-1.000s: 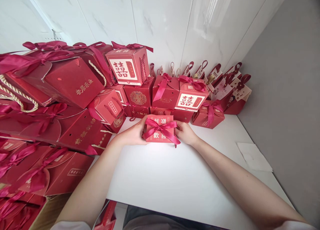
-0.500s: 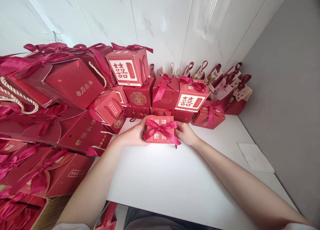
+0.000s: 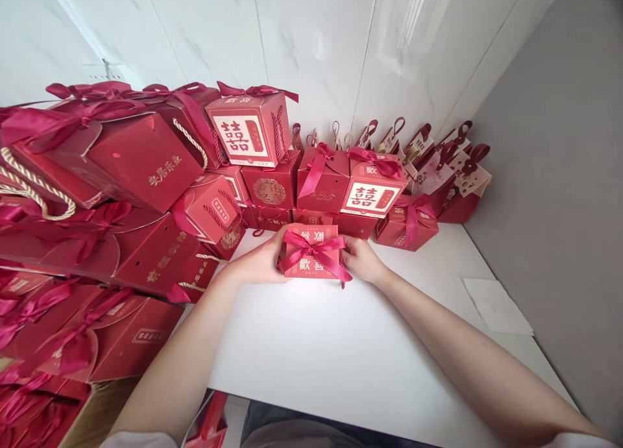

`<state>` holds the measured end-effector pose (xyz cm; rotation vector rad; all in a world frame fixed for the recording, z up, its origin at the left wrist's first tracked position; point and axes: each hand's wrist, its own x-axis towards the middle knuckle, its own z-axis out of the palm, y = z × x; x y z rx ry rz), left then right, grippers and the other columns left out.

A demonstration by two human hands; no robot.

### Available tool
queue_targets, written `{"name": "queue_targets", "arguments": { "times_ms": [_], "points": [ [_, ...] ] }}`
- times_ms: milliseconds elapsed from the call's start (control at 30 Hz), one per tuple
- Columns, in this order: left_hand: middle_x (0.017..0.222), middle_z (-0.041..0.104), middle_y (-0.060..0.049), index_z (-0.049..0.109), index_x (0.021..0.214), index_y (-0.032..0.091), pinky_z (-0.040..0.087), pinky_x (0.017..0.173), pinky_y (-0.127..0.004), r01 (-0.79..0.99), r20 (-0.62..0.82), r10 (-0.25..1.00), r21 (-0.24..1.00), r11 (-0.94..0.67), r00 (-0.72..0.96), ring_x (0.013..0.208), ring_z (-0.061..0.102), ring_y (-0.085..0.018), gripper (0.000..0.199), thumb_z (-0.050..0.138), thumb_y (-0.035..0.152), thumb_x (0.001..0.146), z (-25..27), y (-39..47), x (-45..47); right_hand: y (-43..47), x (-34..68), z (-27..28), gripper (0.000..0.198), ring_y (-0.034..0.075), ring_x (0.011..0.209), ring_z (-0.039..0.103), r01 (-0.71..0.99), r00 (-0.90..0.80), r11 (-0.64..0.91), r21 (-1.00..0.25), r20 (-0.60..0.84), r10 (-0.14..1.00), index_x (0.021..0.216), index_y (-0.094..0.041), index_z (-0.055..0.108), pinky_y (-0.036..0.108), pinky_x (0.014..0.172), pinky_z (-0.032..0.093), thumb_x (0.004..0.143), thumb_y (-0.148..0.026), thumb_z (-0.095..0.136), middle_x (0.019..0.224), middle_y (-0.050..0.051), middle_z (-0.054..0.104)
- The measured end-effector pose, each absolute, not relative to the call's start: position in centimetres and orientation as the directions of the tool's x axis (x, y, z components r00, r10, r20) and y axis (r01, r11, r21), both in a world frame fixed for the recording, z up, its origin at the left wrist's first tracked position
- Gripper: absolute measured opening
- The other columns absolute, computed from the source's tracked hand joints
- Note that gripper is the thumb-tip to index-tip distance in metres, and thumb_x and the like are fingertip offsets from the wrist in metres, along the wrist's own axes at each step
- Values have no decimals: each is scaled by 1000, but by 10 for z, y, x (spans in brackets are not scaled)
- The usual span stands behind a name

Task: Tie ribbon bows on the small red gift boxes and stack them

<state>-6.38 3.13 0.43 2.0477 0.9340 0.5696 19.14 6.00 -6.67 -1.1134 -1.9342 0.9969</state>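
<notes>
A red gift box (image 3: 302, 271) is between my two hands at the middle of the white table (image 3: 360, 344). Across its printed top runs a crimson ribbon (image 3: 314, 252) tied in a bow. My left hand (image 3: 265, 261) grips the box's left side, and my right hand (image 3: 363, 260) grips the right side. Both hands are closed against it, though several fingertips are hidden behind its edges. Just behind the box stand stacked red gift boxes (image 3: 324, 185), also tied with ribbons.
Large red boxes with rope handles (image 3: 141, 162) are piled high on the left. Small bags with ribbon loops (image 3: 433, 175) line the wall at the back right. White paper (image 3: 496, 305) lies near the right edge, beside a grey panel (image 3: 574, 175). An open carton (image 3: 100, 409) sits lower left.
</notes>
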Motion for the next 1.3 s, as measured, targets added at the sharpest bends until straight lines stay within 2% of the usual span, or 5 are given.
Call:
{"name": "queue_targets", "arguments": {
  "times_ms": [300,500,1300],
  "points": [
    [142,48,-12,33,142,22,45,105,-40,435,88,773,784,-443,629,128,51,-30,86,75,22,67,2,33,-65,61,191,-69,17,16,65,60,382,-398,339,-860,178,900,80,-18,62,26,65,47,81,-17,45,68,-1,63],
    [142,47,-12,33,141,22,44,106,-39,452,78,780,777,-438,621,127,51,-29,85,76,27,68,3,32,-65,62,191,-70,17,16,68,61,379,-399,346,-858,186,898,79,-18,62,26,67,47,82,-17,45,68,-1,62],
    [142,47,-12,32,142,21,44,107,-40,424,69,772,803,-419,632,131,48,-30,85,75,24,69,5,31,-64,61,191,-67,18,17,70,62,377,-398,349,-858,191,897,80,-18,63,27,68,47,83,-18,45,69,0,64]
  ]
}}
